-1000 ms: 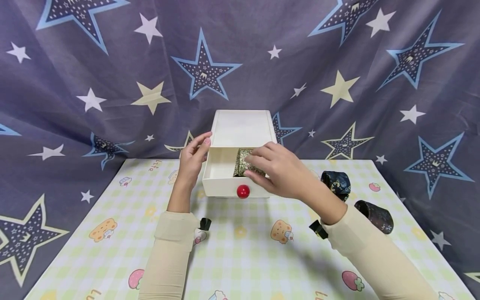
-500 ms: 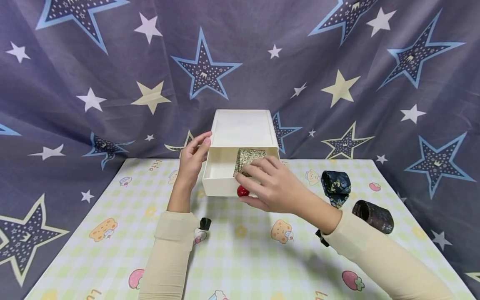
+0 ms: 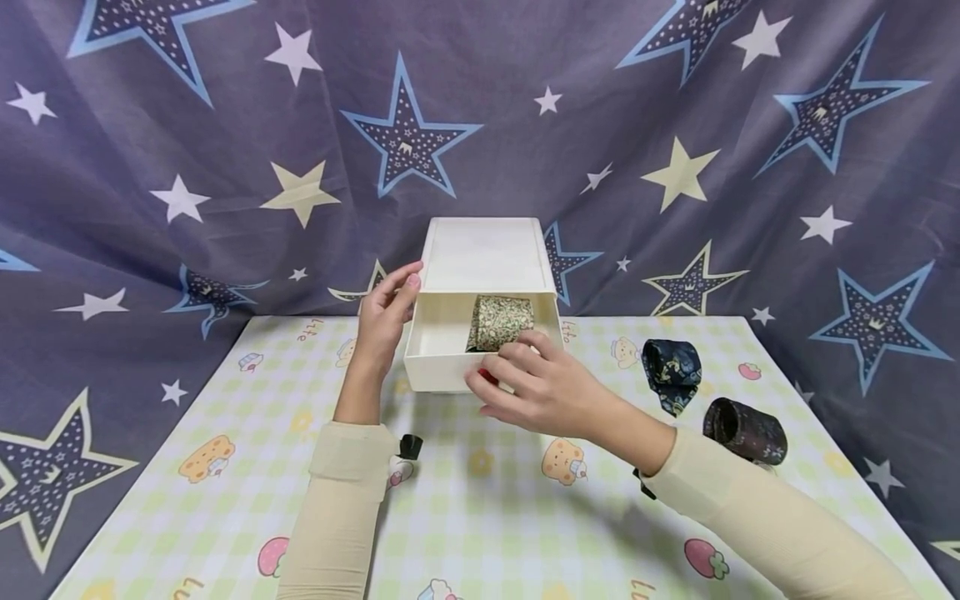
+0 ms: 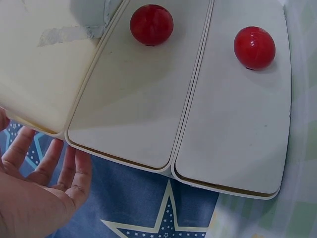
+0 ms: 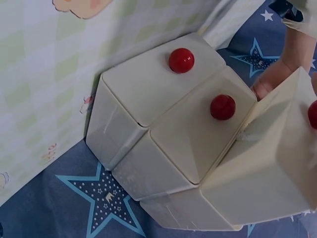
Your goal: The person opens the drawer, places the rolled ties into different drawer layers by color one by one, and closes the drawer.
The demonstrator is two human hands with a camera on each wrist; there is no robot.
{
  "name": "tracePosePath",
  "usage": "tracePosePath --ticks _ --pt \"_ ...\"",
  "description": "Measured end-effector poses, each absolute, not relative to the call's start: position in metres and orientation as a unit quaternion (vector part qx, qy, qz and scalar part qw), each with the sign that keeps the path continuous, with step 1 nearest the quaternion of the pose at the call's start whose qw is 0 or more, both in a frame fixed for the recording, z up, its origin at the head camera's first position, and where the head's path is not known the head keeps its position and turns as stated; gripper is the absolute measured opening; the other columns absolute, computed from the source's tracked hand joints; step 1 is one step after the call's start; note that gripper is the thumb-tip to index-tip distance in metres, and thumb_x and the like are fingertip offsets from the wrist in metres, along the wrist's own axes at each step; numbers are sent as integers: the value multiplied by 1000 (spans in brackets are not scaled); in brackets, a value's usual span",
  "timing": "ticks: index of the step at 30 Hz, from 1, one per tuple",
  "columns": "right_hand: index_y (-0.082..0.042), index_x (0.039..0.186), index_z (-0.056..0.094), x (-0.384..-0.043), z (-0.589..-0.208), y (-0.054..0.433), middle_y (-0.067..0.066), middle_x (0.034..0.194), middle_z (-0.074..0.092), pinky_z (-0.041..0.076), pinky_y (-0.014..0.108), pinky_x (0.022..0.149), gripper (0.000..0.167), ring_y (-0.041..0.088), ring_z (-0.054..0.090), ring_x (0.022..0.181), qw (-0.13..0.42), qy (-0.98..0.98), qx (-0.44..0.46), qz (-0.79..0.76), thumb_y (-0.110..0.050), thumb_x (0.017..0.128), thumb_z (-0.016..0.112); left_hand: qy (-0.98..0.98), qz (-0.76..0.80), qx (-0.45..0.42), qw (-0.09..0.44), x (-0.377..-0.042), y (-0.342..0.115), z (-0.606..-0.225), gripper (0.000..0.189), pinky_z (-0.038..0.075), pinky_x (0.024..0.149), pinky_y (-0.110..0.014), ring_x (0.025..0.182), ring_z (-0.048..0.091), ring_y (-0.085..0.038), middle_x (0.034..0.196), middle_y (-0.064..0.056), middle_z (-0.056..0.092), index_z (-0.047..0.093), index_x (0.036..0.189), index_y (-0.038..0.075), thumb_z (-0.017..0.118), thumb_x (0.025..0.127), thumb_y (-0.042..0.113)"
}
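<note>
A white drawer unit (image 3: 487,250) stands at the table's back, its top drawer (image 3: 438,373) pulled out. Inside that drawer, toward the right, lies a rolled necktie (image 3: 504,323) with a green-and-cream floral pattern. My right hand (image 3: 543,385) is at the drawer front, fingers curled around its red knob (image 3: 486,377), which they mostly cover; part of the knob (image 5: 313,114) also shows at the right wrist view's edge. My left hand (image 3: 386,321) rests against the unit's left side near the top, and its extended fingers (image 4: 49,163) show in the left wrist view.
To the right on the checked tablecloth (image 3: 480,517) lie a dark blue rolled necktie (image 3: 672,373) and a darker, blackish roll (image 3: 746,431). Two closed lower drawers with red knobs (image 4: 151,25) show in the wrist views. A star-patterned curtain (image 3: 480,108) hangs behind.
My right hand has come off the rolled necktie and moved down to the drawer's red knob, leaving the necktie in the drawer. The left hand has stayed at the unit's side.
</note>
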State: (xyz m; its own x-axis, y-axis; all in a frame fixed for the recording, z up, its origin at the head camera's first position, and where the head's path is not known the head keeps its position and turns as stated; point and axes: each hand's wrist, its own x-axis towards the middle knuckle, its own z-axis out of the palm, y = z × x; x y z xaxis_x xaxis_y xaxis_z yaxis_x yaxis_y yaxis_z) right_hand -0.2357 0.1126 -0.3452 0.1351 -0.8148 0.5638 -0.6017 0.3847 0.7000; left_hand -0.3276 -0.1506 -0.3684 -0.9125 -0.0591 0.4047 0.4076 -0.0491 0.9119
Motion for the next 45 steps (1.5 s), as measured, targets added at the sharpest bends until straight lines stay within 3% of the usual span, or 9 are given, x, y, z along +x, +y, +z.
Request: tracePosePath --ticks 8,14,27,45 --pt "-10 119 69 -238 -353 106 6 108 68 49 37 75 18 24 62 91 553 -620 548 -99 -17 105 59 -669 -714 -130 162 -328 -151 -368 45 42 72 -28 81 47 -10 106 3 60 65 138 10 67 101 36" --pt "-8 113 71 -238 -355 104 7 106 68 47 35 72 17 24 63 90 558 -616 548 -92 -15 105 58 -667 -716 -129 161 -328 -151 -369 45 42 72 -27 81 47 -10 108 3 60 65 139 10 67 101 35" --pt "-1 114 69 -233 -357 104 12 105 68 55 31 75 17 26 65 92 518 -638 565 -81 -8 104 57 -670 -714 -124 161 -328 -151 -368 46 43 74 -26 91 50 -10 118 2 62 65 139 12 67 101 37" --pt "-2 115 69 -243 -356 104 12 108 67 54 32 76 16 26 63 93 502 -658 559 -49 -3 103 57 -669 -715 -128 155 -328 -152 -368 46 44 75 -27 86 48 -11 112 2 61 64 140 11 66 102 35"
